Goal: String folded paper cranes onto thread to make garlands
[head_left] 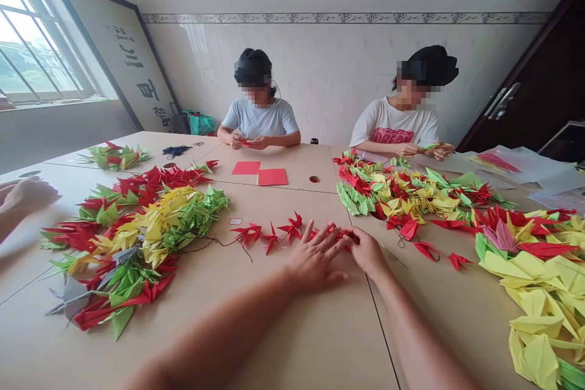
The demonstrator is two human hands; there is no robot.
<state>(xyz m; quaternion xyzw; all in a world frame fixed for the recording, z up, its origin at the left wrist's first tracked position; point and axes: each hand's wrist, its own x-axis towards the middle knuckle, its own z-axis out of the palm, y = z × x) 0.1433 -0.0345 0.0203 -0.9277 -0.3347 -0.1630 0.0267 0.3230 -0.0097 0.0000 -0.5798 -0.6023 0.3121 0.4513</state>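
Big heap of red, yellow and green origami cranes (137,244) on the surface (274,341) off to my left. My left hand (313,259) is flat with its fingers (326,237) spread, right by a string of red cranes (292,225). My right hand (368,250) touches that string's end, can't tell if it's pinching. Another crane heap (411,195) sits further right.

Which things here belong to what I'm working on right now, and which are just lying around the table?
Things: left hand; right hand; string of red paper cranes on dark thread.
Rest: heaped paper cranes; red paper squares; bundle of dark thread.
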